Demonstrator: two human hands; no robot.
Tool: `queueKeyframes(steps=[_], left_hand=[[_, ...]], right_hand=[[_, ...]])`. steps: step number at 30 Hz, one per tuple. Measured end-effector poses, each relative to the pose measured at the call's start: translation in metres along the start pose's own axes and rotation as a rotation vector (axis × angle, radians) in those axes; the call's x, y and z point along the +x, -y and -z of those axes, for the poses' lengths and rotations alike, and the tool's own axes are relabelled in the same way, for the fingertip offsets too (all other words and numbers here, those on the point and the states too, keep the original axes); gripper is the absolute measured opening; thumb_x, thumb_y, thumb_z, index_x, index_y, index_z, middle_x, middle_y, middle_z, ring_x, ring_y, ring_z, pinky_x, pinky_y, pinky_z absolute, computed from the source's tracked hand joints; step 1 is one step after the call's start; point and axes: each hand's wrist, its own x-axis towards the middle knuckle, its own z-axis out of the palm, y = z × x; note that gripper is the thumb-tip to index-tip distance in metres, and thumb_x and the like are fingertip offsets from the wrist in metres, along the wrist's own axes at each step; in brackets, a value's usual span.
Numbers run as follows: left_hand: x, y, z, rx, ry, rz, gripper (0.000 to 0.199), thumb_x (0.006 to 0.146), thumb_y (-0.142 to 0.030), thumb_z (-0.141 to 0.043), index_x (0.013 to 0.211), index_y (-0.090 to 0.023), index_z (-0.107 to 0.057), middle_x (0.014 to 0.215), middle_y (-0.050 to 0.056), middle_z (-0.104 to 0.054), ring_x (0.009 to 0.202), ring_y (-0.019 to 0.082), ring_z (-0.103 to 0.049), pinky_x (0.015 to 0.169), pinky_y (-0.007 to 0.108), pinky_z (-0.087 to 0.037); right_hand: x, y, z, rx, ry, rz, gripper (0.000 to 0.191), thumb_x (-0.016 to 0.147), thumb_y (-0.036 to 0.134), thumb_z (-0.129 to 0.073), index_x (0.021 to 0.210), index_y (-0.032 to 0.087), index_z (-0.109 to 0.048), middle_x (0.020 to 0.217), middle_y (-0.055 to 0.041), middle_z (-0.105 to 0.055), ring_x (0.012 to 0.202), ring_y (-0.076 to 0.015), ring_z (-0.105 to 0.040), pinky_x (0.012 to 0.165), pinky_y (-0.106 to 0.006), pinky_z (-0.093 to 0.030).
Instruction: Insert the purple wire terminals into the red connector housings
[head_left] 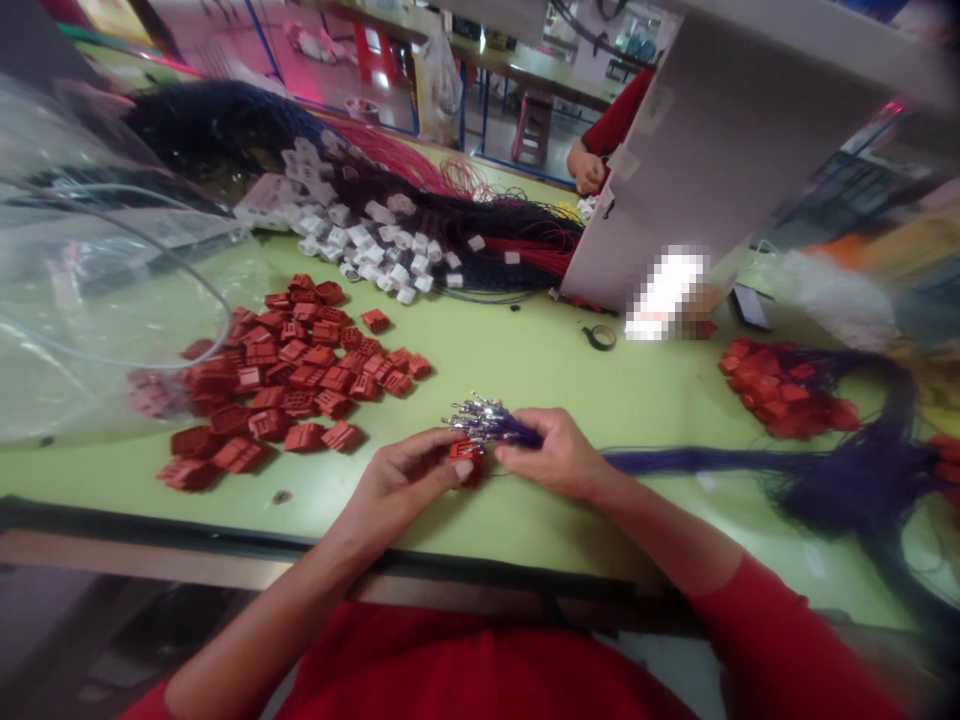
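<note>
Between the thumb and fingers of my left hand point(409, 475) is a red connector housing point(466, 464), just above the green table near its front edge. My right hand point(556, 455) is closed round a bundle of dark purple wires point(525, 430). Their silvery crimped terminals point(480, 417) fan out to the left, over and beside the red housing. Whether a terminal sits inside the housing, I cannot tell. The rest of the bundle point(690, 460) trails right across the table. A pile of loose red housings point(300, 370) lies to the left of my hands.
White connectors point(375, 250) on dark and red wires lie along the back. A clear plastic bag point(97, 300) covers the left side. Black tape point(600, 337), a phone point(750, 307) and wired red housings point(784, 390) lie right. Beyond a grey panel point(720, 150) shows another person's hand point(587, 168).
</note>
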Motion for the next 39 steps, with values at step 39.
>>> queueKeyframes(steps=[39], left_hand=[[-0.006, -0.004, 0.013, -0.171, -0.06, 0.141, 0.038, 0.075, -0.043, -0.085, 0.101, -0.019, -0.071, 0.083, 0.003, -0.072, 0.068, 0.013, -0.065, 0.064, 0.022, -0.052]], right_hand=[[0.006, -0.008, 0.002, 0.192, -0.034, 0.033, 0.031, 0.078, 0.044, -0.079, 0.093, 0.016, -0.076, 0.068, -0.0001, -0.065, 0.065, -0.0136, -0.054, 0.057, -0.025, -0.042]])
